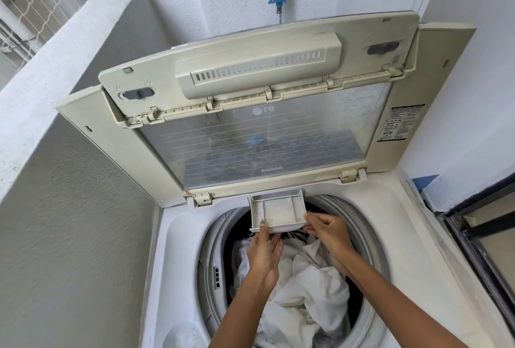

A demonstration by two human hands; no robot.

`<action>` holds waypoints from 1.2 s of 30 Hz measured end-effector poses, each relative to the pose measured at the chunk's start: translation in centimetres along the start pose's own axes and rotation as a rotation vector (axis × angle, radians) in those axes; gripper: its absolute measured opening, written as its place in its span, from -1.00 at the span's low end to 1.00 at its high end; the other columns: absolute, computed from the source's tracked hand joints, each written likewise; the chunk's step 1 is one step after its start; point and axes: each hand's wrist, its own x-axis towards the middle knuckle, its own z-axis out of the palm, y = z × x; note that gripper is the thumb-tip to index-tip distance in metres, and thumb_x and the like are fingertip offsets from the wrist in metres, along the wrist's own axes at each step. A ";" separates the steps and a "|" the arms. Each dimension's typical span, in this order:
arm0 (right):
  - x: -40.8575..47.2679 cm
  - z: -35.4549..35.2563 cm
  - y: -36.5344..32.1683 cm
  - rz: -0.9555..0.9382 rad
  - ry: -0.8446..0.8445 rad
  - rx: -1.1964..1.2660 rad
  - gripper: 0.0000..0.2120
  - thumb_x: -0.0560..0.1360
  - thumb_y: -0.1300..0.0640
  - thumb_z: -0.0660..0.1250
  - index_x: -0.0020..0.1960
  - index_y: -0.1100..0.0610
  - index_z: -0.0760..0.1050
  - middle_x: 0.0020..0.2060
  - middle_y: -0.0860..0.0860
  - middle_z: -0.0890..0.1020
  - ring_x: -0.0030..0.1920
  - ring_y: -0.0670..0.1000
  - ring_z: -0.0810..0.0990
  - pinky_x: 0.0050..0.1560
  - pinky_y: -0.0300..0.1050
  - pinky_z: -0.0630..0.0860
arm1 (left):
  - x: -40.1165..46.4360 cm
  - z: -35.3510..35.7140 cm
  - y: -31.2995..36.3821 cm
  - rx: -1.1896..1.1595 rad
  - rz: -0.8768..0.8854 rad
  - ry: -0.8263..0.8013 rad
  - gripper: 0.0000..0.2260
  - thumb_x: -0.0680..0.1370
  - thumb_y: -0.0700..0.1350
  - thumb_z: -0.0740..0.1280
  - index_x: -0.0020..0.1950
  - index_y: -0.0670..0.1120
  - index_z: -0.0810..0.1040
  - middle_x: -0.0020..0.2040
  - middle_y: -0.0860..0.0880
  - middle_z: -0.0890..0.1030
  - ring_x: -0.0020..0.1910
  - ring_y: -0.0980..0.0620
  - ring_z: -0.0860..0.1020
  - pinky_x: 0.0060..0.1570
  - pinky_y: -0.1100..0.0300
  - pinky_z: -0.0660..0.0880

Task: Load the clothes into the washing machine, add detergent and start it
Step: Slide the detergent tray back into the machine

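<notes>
Now left hand [263, 253] and right hand [327, 232] both pinching detergent drawer [278, 211] above clothes [303, 278].

The washing machine lid [259, 130] bore a logo seen reversed through its glass, reading "re". At three o'clock, a black-and-white label [401, 122] was too small to read.

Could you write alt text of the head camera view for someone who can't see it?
Two hands, left hand and right hand, hold the pulled-out detergent drawer at the back rim of an open top-loading washing machine. White clothes fill the drum below, and the lid stands folded up against the wall.
</notes>
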 end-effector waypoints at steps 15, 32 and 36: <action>0.2 0.3 0.5 -0.005 0.024 0.029 -0.92 0.46 0.22 0.41 -0.18 0.09 0.64 -0.32 0.03 0.70 -0.28 -0.06 0.67 -0.28 -0.34 0.57 | 0.2 0.0 -0.1 0.063 0.020 0.013 -0.79 0.58 -0.06 0.30 0.12 -0.18 0.50 -0.05 -0.08 0.60 -0.05 -0.01 0.58 0.29 0.03 0.42; 0.6 0.3 1.0 0.053 0.028 0.045 -0.93 0.44 0.19 0.42 -0.16 0.20 0.65 -0.29 0.12 0.69 -0.25 0.02 0.67 -0.11 -0.13 0.61 | -0.3 0.2 -0.2 0.086 0.027 0.038 -0.75 0.56 -0.03 0.32 0.13 -0.17 0.51 -0.09 -0.05 0.60 -0.06 0.02 0.58 0.26 0.03 0.41; 0.5 0.5 0.8 0.043 0.034 0.047 -0.92 0.45 0.20 0.41 -0.13 0.23 0.63 -0.29 0.11 0.68 -0.27 -0.01 0.66 -0.12 -0.15 0.60 | -0.6 0.4 -0.1 0.065 0.018 0.046 -0.80 0.55 -0.03 0.33 0.05 -0.15 0.51 -0.10 -0.05 0.59 -0.09 0.05 0.58 0.09 0.12 0.47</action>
